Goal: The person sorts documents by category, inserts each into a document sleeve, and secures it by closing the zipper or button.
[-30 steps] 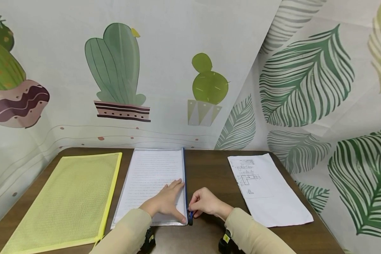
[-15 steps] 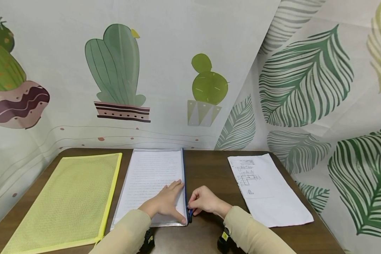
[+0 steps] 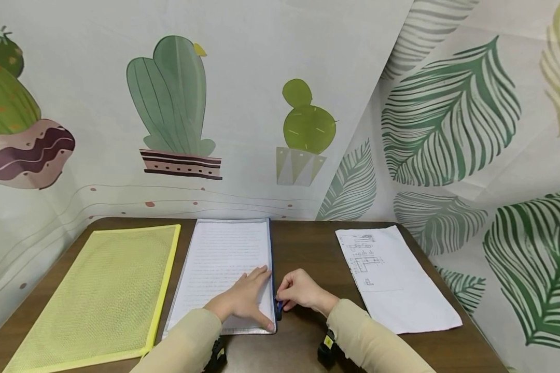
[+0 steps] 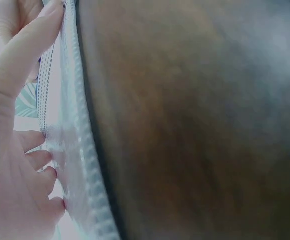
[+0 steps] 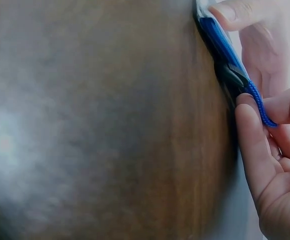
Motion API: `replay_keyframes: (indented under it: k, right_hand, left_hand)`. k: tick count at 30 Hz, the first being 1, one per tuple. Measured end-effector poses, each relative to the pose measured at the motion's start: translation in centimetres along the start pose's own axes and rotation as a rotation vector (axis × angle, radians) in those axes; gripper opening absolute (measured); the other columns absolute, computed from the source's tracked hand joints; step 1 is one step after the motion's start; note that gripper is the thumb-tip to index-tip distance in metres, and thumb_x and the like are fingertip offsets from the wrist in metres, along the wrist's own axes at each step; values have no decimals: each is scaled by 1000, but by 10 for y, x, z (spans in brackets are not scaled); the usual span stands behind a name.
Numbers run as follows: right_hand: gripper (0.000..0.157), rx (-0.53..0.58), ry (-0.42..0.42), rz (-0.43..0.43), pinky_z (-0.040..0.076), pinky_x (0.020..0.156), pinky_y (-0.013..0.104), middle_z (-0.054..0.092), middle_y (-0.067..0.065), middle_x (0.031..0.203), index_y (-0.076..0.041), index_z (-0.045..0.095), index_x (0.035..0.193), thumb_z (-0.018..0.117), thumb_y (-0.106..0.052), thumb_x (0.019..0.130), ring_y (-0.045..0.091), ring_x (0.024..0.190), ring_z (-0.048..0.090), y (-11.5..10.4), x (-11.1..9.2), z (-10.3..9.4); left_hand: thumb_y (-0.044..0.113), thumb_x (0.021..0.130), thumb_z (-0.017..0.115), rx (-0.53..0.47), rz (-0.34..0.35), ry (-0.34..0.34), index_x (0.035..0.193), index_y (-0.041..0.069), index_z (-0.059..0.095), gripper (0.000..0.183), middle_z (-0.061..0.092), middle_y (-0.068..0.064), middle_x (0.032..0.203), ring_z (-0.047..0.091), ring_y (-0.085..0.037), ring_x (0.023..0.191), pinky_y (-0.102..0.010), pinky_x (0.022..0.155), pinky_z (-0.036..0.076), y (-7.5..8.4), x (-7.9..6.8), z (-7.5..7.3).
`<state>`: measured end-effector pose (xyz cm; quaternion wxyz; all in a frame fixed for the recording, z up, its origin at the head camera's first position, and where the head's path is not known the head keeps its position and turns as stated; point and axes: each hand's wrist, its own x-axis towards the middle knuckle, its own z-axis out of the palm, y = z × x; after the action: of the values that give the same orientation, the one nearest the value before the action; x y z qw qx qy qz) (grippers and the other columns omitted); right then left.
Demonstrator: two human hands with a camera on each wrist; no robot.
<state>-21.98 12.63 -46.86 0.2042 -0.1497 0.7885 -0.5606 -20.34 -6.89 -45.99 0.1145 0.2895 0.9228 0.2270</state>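
A clear zip pouch [image 3: 228, 243] with printed paper inside lies mid-table, its blue zipper [image 3: 271, 248] along the right edge. My left hand [image 3: 245, 298] rests with spread fingers on the pouch's near right corner, thumb at the bottom edge. Just right of the zipper, my right hand [image 3: 303, 290] pinches a blue cord zipper pull [image 5: 257, 102] between thumb and fingers. The dark slider [image 5: 232, 75] sits on the zipper a little way from the corner. In the left wrist view, the pouch's ribbed clear border [image 4: 85, 150] runs beside the left hand.
A yellow mesh zip pouch [image 3: 98, 295] lies on the left of the brown table [image 3: 303, 248]. On the right is a white sheet [image 3: 401, 290] with line drawings. Behind the table hangs a wall cloth [image 3: 247, 103] printed with cacti and leaves.
My right hand has moved slightly away from me along the pouch's right edge, and the zipper pull has gone with it. The left hand has stayed in place.
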Motion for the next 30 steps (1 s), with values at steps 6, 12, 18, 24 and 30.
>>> replay_keyframes:
  k: [6,12,18,24,30]
  right_hand:
    - [11,17,25,3,58,54,37,64,7,65,16,60,78,63,6,76,13,53,61,-4,4,-4]
    - [12,6,34,7,58,55,38,65,12,70,14,62,80,65,2,78,14,54,63,-2,8,-6]
    - [12,1,58,19,58,55,36,65,11,70,13,62,80,66,2,78,15,54,63,-3,12,-8]
    - [11,2,75,18,58,56,37,65,15,72,15,61,81,64,5,78,16,56,63,-6,14,-8]
    - [11,-8,75,29,58,57,35,64,13,73,13,62,81,65,3,78,14,57,64,-5,20,-11]
  left_hand:
    - [57,55,83,-21,4,-13,146,-4,25,124,22,-21,154,21,-38,142,-60,112,20,5,-2,-1]
    - [59,56,82,-3,-2,-26,147,-4,24,124,22,-22,154,22,-36,142,-59,112,21,6,-2,-1]
    - [59,56,82,2,3,-29,147,-4,23,126,21,-22,155,22,-34,143,-59,112,21,6,-3,0]
    - [59,55,82,21,5,-29,146,-5,23,126,22,-22,154,23,-35,143,-59,112,23,9,-4,-1]
    - [59,55,82,21,-1,-32,146,-5,23,127,21,-22,154,23,-35,142,-59,112,22,9,-4,-1]
